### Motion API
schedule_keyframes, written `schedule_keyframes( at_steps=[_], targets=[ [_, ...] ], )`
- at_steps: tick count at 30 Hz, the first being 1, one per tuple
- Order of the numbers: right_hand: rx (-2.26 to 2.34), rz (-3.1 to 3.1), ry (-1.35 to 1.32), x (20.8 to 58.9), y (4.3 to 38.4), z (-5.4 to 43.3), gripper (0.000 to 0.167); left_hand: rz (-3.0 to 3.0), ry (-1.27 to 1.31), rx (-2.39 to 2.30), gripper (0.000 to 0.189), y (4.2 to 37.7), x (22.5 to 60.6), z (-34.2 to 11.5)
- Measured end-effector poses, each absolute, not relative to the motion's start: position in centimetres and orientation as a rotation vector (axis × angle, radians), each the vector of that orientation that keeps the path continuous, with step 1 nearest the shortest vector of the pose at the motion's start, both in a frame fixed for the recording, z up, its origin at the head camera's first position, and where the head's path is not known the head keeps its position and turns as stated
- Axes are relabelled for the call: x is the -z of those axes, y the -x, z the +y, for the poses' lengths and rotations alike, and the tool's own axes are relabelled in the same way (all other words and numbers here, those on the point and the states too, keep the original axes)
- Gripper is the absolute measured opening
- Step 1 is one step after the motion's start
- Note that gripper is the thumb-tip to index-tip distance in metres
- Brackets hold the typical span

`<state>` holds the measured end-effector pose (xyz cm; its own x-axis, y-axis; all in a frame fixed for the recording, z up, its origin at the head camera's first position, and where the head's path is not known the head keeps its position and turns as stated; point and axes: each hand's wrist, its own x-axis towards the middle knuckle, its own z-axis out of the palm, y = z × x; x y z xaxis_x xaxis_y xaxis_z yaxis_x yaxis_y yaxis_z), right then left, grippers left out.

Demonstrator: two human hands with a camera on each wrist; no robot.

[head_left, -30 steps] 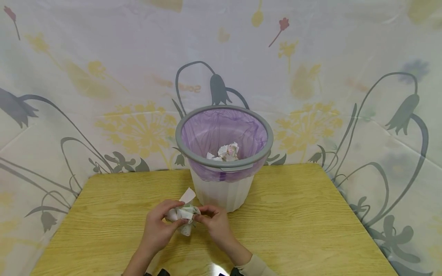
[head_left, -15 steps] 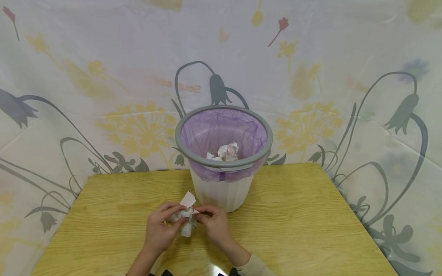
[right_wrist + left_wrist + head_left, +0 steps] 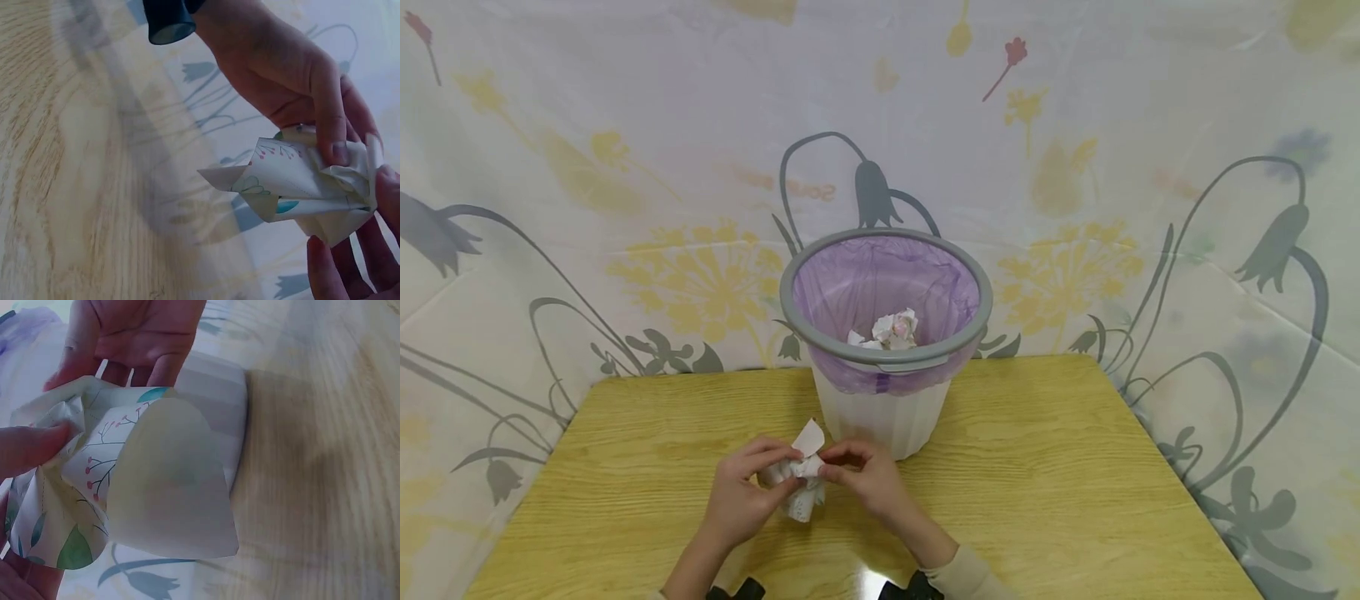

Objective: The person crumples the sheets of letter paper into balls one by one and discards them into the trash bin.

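A crumpled piece of printed paper (image 3: 808, 468), white with green leaves and red berries, is held between both hands just in front of the bin. My left hand (image 3: 739, 496) pinches its left side between thumb and fingers. From the right, my right hand (image 3: 871, 483) pinches its edge with thumb and forefinger. In the left wrist view, a rounded blank flap of the paper (image 3: 172, 481) sticks out toward the camera. Creases and bunched folds in the paper (image 3: 294, 178) show in the right wrist view, between the two hands.
A white bin (image 3: 883, 421) with a grey rim and purple liner stands behind the hands. Crumpled papers (image 3: 895, 331) lie inside it. The wooden table (image 3: 1037, 475) reaches back to a flower-printed cloth (image 3: 700, 183) that also hangs along both sides.
The paper has been turned and folded slightly in the hands; its lower end now points a little more to the left. Both hands keep their grip and nearly the same place.
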<state>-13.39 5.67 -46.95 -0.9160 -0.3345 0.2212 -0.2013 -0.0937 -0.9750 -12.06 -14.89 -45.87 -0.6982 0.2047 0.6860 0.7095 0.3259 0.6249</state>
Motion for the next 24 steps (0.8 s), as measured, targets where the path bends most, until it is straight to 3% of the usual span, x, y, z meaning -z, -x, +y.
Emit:
schedule_keyframes(
  at_steps=[6,10,15,19,24],
  targets=[
    [2.087,2.243,0.563,46.8,13.1,5.5,0.023,-2.108,0.838,1.377,0.038,11.0,43.8,-14.3],
    [2.081,2.325,0.621,46.6,12.9,5.4,0.040,-2.088,0.875,1.387,0.038,10.6,42.9,-14.2],
    [1.933,2.524,0.883,46.2,12.7,5.4,0.054,-2.151,0.920,1.376,0.039,11.1,44.1,-15.1],
    [1.719,2.645,1.088,46.0,12.7,5.5,0.052,-2.234,0.942,1.382,0.039,11.5,45.2,-16.2],
    [1.657,2.548,1.154,45.8,12.8,5.6,0.043,-2.263,1.002,1.456,0.037,11.6,45.2,-16.9]
  ],
)
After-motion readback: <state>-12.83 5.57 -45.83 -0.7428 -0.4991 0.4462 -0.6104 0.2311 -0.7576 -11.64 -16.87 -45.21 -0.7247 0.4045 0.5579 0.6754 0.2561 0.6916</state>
